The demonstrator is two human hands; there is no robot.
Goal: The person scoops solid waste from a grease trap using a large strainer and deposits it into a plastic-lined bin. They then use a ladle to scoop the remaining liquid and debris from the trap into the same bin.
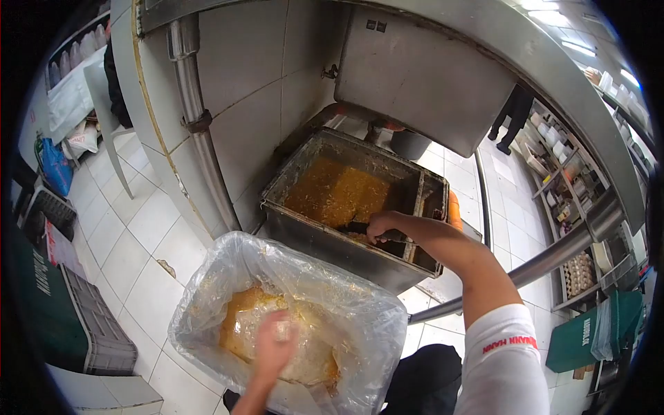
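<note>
My right hand (pixel 382 225) reaches over the front wall of an open metal grease trap (pixel 332 241). Its fingers are closed round a dark tool (pixel 357 227) whose far end dips into the orange, oily liquid (pixel 335 190); the tool's exact kind is hidden. A bin lined with a clear plastic bag (pixel 360 297) stands just in front of the trap. Inside the bag lies wet, yellow-brown greasy waste (pixel 243 319). Over that waste is my left hand (pixel 275 339), blurred by motion, so its fingers cannot be made out.
A metal sink basin (pixel 422 76) hangs above the trap, with a steel leg (pixel 200 138) at left and a rail (pixel 532 273) at right. Green crates (pixel 588 335) stand at right, a grey crate (pixel 97 318) at left. Another person's legs (pixel 513 114) show farther back.
</note>
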